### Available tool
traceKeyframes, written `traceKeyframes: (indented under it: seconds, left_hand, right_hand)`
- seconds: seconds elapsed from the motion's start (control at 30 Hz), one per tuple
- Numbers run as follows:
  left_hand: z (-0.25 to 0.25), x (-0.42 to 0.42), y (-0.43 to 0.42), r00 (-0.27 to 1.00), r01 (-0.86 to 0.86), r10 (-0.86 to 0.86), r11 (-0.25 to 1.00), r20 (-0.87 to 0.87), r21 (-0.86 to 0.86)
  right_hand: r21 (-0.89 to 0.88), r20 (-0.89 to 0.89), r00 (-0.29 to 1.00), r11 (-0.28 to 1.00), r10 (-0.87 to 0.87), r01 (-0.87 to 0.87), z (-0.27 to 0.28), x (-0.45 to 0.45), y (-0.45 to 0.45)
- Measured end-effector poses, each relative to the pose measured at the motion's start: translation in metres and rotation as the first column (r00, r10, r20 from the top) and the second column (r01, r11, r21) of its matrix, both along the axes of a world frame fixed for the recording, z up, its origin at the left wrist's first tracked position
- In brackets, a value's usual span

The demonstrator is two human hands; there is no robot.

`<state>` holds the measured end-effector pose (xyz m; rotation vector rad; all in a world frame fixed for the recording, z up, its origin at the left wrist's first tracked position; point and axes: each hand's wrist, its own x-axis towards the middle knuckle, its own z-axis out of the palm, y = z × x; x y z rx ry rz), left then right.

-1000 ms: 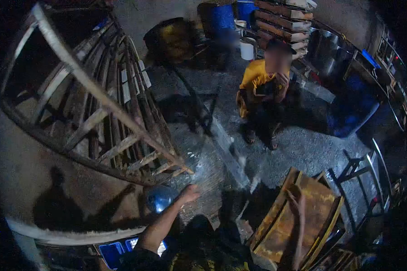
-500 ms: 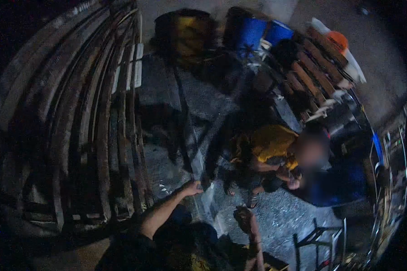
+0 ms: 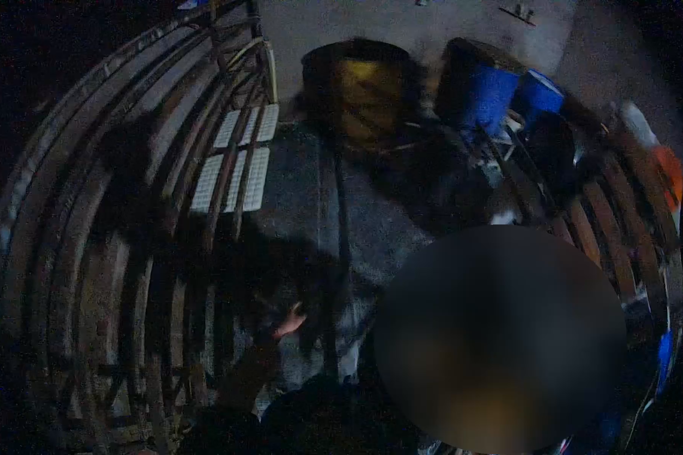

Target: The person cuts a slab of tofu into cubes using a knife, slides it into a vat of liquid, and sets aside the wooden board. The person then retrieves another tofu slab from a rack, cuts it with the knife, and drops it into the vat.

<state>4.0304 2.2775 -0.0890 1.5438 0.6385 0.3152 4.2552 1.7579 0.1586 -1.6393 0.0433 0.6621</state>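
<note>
My left hand [image 3: 290, 321] reaches forward low in the view, over the dark floor just right of the long metal bars [image 3: 148, 318]. Its fingers look slightly apart, and I make out nothing held in them. Deep shadow covers the sleeve and forearm behind it. My right hand does not show. A large blurred round patch covers the lower right, where another person stands or leans close to me.
White slatted panels [image 3: 231, 180] lie by the bars. A yellow drum [image 3: 368, 98] and blue drums [image 3: 487, 95] stand at the back. Brown planks [image 3: 618, 201] and an orange object [image 3: 668, 178] are at the right. Light is very dim.
My view has shifted, and the scene has darkened. My left hand has moved left in the view. My right hand has gone out of sight, and the other person fills more of the view.
</note>
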Motion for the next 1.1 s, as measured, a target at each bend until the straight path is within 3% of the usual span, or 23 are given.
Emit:
traceKeyframes:
  seconds: [0.07,0.1,0.27,0.4,0.53,0.77,0.87,0.97,1.1]
  left_hand:
    - [0.042,-0.041,-0.014,0.893,-0.103,0.131,0.991,-0.431,0.088]
    - [0.062,-0.048,-0.018,0.823,-0.176,0.170,0.984,-0.542,0.040]
    - [0.092,-0.032,-0.039,0.652,-0.501,0.274,0.856,-0.706,-0.130]
    - [0.085,0.037,-0.019,0.628,-0.610,0.340,0.773,-0.701,-0.172]
    - [0.098,0.145,0.044,0.677,-0.629,0.462,0.768,-0.573,-0.124]
    - [0.230,0.309,0.197,0.701,-0.703,0.671,0.708,-0.241,-0.071]
    - [0.246,0.362,0.263,0.652,-0.752,0.729,0.657,-0.207,-0.056]
    - [0.206,0.393,0.301,0.548,-0.827,0.795,0.561,-0.260,-0.026]
    - [0.148,0.408,0.317,0.312,-0.936,0.862,0.350,-0.400,0.024]
  right_hand:
    - [-0.002,0.033,0.997,0.997,0.076,-0.076,0.027,0.075,0.048]
    - [0.001,0.038,0.993,0.994,0.114,-0.114,0.038,0.102,0.073]
    - [-0.039,-0.009,0.949,0.949,0.314,-0.314,0.063,0.214,0.168]
    - [-0.105,-0.026,0.904,0.898,0.427,-0.428,0.083,0.313,0.252]
    - [-0.218,-0.009,0.824,0.803,0.567,-0.555,0.131,0.425,0.342]
    - [-0.338,0.012,0.600,0.568,0.800,-0.750,0.210,0.554,0.553]
    - [-0.373,-0.010,0.460,0.423,0.888,-0.826,0.213,0.589,0.669]
    - [-0.407,-0.039,0.265,0.227,0.964,-0.885,0.201,0.614,0.793]
    - [-0.466,-0.061,-0.070,-0.091,0.996,-0.880,0.167,0.606,0.979]
